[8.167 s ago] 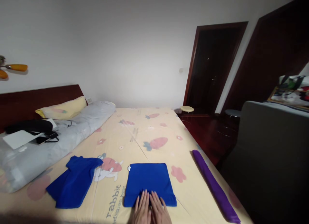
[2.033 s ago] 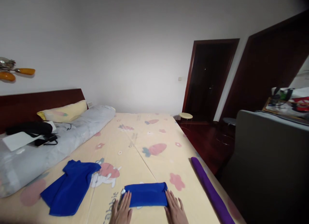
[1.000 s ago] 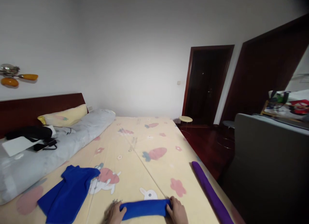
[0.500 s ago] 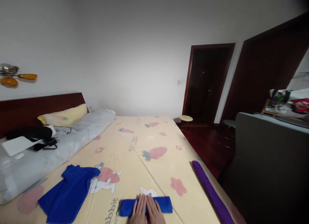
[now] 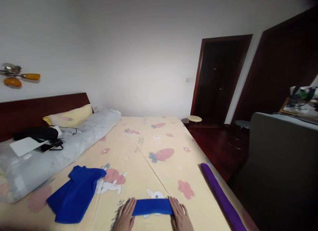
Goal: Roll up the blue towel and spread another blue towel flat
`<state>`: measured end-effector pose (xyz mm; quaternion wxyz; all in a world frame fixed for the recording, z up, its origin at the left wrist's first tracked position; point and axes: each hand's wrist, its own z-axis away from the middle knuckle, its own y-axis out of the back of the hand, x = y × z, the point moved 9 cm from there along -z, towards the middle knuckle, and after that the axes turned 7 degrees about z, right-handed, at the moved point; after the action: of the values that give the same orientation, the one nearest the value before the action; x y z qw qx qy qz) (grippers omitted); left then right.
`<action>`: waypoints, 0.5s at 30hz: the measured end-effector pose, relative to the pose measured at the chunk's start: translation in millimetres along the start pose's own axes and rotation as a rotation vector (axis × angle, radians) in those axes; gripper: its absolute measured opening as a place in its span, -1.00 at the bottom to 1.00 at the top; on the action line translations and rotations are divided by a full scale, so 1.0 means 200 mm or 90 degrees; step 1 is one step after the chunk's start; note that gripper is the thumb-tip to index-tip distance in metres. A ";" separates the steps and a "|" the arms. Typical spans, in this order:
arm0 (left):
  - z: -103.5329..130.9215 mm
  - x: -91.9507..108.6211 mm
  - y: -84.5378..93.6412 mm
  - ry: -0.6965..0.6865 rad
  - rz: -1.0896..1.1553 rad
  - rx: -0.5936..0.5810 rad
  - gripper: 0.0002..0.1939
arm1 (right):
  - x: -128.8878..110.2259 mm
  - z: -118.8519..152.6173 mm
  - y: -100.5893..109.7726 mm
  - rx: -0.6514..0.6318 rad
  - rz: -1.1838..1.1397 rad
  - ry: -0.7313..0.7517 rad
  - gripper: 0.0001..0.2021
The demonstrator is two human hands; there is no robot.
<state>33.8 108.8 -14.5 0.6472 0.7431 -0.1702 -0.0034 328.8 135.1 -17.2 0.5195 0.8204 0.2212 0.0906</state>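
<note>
A blue cloth [image 5: 152,207], folded into a narrow flat strip, lies crosswise on the bed near its front edge. My left hand [image 5: 125,215] rests on the strip's left end with its fingers stretched out flat. On the right end lies my right hand [image 5: 181,214], its fingers likewise straight and slightly apart. The hands cover both ends of the strip. Further left, a second blue cloth [image 5: 76,194] is spread loosely on the sheet, untouched and a little crumpled at its top.
The patterned bedsheet [image 5: 139,178] stretches out ahead. A long purple roll [image 5: 222,198] lies along the bed's right edge. On the left are a grey bundled quilt [image 5: 74,151], a yellow pillow [image 5: 72,116] and a phone [image 5: 46,147]. A stool [image 5: 194,119] stands beyond the bed.
My hands have moved apart from the middle of the folded blue cloth to its two ends. The view has shifted slightly left.
</note>
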 end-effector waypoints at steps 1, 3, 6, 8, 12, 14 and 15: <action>-0.01 -0.01 0.00 0.015 0.011 -0.021 -0.23 | 0.01 -0.01 0.01 -0.023 -0.022 -0.009 -0.32; -0.04 -0.01 0.02 0.048 0.023 -0.053 -0.23 | 0.02 -0.05 0.04 -0.082 -0.084 -0.041 -0.38; -0.12 0.00 0.08 0.085 0.060 -0.103 -0.21 | 0.05 -0.16 0.14 -0.160 -0.194 -0.106 -0.46; -0.17 -0.01 0.13 0.091 0.105 -0.130 -0.23 | 0.07 -0.27 0.25 -0.170 -0.235 -0.126 -0.51; -0.26 -0.05 0.23 0.099 0.160 -0.105 -0.44 | 0.08 -0.54 0.54 -0.135 -0.295 -0.104 -0.66; -0.30 -0.04 0.24 0.107 0.184 -0.073 -0.46 | 0.03 -0.68 0.73 -0.095 -0.323 -0.073 -0.67; -0.31 -0.01 0.23 0.114 0.205 -0.056 -0.46 | -0.01 -0.74 0.83 -0.072 -0.330 -0.058 -0.66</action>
<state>34.8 164.7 39.7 0.6838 0.6746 -0.2283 0.1588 314.7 194.5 197.2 0.5800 0.7092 0.3946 -0.0705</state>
